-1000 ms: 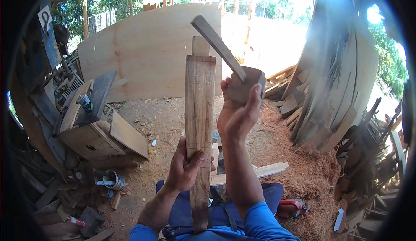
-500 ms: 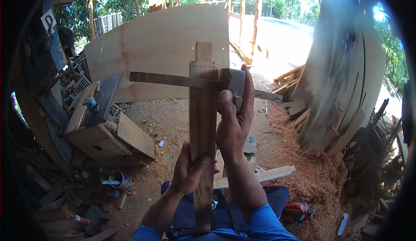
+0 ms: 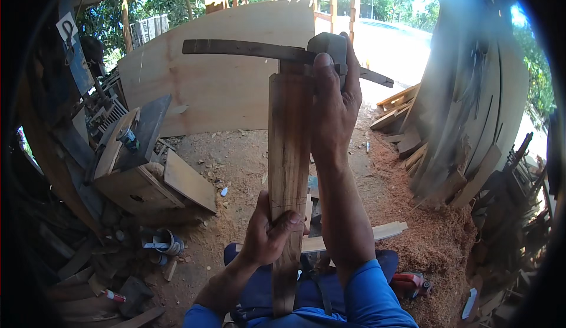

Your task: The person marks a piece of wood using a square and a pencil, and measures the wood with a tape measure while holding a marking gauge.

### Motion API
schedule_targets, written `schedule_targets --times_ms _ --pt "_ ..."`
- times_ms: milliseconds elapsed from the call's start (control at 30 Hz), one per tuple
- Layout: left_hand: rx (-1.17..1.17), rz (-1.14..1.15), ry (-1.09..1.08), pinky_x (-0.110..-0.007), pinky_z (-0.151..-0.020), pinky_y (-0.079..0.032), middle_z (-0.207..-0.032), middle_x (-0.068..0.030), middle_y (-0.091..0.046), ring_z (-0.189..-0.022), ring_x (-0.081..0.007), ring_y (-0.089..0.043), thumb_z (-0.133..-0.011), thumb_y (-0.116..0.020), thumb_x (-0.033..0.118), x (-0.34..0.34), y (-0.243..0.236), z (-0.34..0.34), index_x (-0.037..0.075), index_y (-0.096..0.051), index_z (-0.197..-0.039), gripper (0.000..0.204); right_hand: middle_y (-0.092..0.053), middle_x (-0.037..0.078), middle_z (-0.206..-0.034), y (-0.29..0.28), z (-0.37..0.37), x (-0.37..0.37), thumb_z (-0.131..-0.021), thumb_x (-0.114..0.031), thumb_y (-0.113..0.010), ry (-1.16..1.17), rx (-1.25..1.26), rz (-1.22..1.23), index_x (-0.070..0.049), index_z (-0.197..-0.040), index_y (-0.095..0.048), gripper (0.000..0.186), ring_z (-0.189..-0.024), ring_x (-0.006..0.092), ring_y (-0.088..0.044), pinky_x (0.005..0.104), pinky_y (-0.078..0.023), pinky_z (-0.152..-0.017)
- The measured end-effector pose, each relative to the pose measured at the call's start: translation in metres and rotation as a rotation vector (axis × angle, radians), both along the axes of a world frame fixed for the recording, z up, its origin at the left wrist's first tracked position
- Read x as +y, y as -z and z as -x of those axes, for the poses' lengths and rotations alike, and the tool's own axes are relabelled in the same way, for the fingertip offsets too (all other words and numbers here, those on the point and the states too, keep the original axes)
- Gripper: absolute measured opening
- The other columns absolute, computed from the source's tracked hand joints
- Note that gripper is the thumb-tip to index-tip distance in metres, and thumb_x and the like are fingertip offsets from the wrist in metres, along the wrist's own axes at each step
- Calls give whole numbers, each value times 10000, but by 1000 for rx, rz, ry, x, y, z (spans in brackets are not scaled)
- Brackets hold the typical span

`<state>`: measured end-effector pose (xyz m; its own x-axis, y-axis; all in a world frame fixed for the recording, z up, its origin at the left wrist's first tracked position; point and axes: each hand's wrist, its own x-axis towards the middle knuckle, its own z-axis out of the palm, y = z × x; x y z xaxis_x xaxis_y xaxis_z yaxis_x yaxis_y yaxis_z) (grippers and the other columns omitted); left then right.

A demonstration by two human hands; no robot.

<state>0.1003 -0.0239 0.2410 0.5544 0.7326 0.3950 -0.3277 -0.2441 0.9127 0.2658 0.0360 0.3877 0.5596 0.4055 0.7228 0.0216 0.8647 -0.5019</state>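
Note:
My left hand is wrapped round the lower part of a long brown wooden board, thumb across its face. Thin pencil-like lines cross the board just above that thumb. Its near end reaches my lap, and its far end steps in to a narrower tenon, now mostly covered. My right hand grips the block of a wooden marking gauge, thumb on the near face. The gauge's dark beam lies crosswise over the tenon, sticking out on both sides. Whether the beam touches the wood I cannot tell.
A large plywood sheet stands ahead. Tall boards lean at the right above heaped wood shavings. A red power tool lies beside my right leg. On the left are a wooden cabinet and a bucket.
My right hand has moved the marking gauge away from me, from across the board's wide part to its tenon. The board has shifted slightly right, still in my left hand.

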Motion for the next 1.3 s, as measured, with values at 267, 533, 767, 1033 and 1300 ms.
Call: schedule_targets --times_ms 267,533,767,1033,1300 --pt "2 95 5 -395 -779 -640 -1055 -158 -645 -868 -238 -726 -1062 -590 275 12 -2 -4 0 -416 -1294 399 -595 143 -1247 28 -8 -2 -1077 -314 -527 -120 305 -161 -83 -1547 -322 562 -1071 255 -649 420 -548 -908" --pt "-61 86 -73 -413 -774 -641 -1038 -204 -685 -865 -289 -748 -1086 -520 361 13 18 2 23 -410 -1366 452 -585 139 -1257 107 -18 -30 -1058 -314 -543 -160 395 -19 -60 -1593 -252 659 -1073 242 -645 397 -550 -868" --pt "-124 157 43 -469 -872 -608 -1125 -257 -675 -979 -327 -726 -1072 -419 568 35 34 19 22 -376 -1488 688 -596 170 -1314 172 0 -57 -1056 -300 -550 -239 401 150 -59 -1610 -245 676 -1114 265 -657 398 -571 -875" --pt "-29 349 277 -450 -831 -620 -1149 -212 -669 -926 -301 -726 -1048 -538 508 59 156 44 17 -516 -1388 597 -572 134 -1324 298 57 -124 -1040 -293 -585 -310 332 525 -44 -1614 -289 692 -1176 199 -589 363 -459 -1051" --pt "-58 767 103 -391 -767 -606 -1002 -117 -654 -816 -224 -686 -1052 -538 513 51 267 49 2 -571 -1212 536 -555 164 -1386 390 67 -203 -1045 -263 -577 -356 416 941 -75 -1608 -287 660 -1139 246 -645 388 -563 -914"
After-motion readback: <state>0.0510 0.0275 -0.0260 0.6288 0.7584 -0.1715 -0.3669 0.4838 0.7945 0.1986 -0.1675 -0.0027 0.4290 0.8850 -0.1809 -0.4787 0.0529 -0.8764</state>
